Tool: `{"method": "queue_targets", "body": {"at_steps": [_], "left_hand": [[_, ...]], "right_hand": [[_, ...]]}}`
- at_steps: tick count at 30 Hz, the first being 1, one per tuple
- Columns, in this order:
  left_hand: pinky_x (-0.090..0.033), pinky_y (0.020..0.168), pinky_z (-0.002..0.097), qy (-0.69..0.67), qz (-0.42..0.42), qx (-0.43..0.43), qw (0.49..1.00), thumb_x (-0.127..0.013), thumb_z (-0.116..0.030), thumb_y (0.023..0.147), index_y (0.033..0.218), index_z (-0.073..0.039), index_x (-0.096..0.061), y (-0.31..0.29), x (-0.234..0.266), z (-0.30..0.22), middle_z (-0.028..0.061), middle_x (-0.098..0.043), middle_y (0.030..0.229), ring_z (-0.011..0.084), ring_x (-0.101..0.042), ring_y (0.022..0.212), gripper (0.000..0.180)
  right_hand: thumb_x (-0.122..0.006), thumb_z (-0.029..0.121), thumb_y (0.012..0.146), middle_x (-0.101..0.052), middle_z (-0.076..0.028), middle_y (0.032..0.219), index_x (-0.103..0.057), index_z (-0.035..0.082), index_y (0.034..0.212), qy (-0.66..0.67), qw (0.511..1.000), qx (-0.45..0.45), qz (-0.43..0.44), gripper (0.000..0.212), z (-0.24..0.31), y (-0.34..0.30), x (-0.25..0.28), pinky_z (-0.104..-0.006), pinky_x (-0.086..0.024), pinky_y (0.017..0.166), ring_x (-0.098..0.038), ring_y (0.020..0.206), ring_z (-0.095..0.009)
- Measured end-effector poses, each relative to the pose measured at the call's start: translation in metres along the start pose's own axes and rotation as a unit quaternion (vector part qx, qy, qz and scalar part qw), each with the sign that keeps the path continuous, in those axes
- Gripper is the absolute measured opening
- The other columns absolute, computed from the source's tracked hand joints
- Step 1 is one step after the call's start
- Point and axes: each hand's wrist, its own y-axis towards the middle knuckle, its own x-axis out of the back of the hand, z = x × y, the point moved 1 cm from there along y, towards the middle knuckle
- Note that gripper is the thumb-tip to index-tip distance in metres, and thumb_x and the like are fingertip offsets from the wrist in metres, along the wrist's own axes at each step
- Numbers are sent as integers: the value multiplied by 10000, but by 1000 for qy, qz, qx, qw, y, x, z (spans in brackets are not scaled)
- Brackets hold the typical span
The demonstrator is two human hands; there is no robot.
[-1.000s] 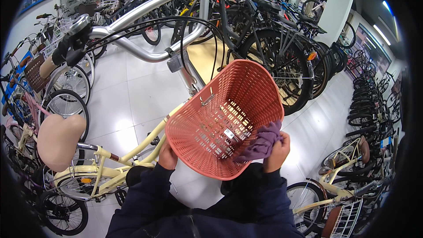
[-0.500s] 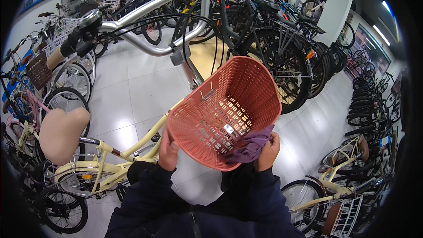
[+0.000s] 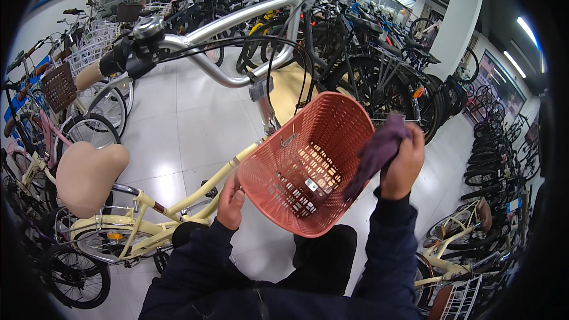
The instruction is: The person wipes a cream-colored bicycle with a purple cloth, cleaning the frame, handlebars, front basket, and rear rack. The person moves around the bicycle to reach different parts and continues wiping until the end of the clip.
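Observation:
A reddish-brown woven plastic bicycle basket (image 3: 308,166) is tilted in front of me, its open top facing me and slots showing in its bottom. My left hand (image 3: 230,204) grips its left side, thumb outside and fingers partly hidden behind the wall. A purple cloth (image 3: 378,151) hangs from my right hand (image 3: 404,166), which is closed on it at the basket's right rim. Behind the basket stands a cream bicycle (image 3: 219,181) with a beige saddle (image 3: 90,179) and a silver handlebar (image 3: 237,15).
A bell (image 3: 148,26) and black cables sit on the handlebar close ahead. Parked bicycles (image 3: 379,77) crowd the far side, more line the left, and a long row stands at the right. Another cream bicycle (image 3: 450,261) is at lower right. A white pillar (image 3: 459,18) rises behind.
My right hand has lifted off the basket's lower right rim and moved up and right, carrying the cloth. The basket has shifted slightly right and down in view, still in my left hand.

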Motion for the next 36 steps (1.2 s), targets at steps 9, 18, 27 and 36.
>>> {"method": "queue_targets", "body": {"at_steps": [9,18,27,36], "left_hand": [[-394,1087,433,382,-188,0,905,-727,-289,902,1338,27,-525,-9,67,66,212,-571,1330,381,-514,1259,575],[-492,903,495,588,-72,217,775,-731,-352,831,1196,9,-589,17,120,84,245,-670,1087,422,-629,1020,532],[-527,785,500,564,-47,272,778,-698,-358,846,1019,-65,-652,21,118,72,189,-712,923,406,-678,887,343],[-522,784,506,568,-46,268,777,-702,-367,854,1001,-50,-655,24,115,69,194,-713,906,405,-680,876,352]], "right_hand": [[-577,105,848,-674,-188,1154,-717,53,1011,-415,687,593,-65,220,75,206,-204,-414,-522,883,-652,1020,-364],[-549,453,919,-712,-177,1133,-748,122,1101,-481,827,243,159,427,5,231,-287,-464,-513,931,-662,1068,-391],[-699,248,827,-716,-172,1133,-764,96,1046,-792,502,296,182,274,16,261,-282,-427,-558,894,-689,1043,-362],[-736,180,820,-724,-107,1088,-729,81,1128,-652,741,148,65,324,-10,269,-190,-398,-557,861,-697,980,-281]]}}
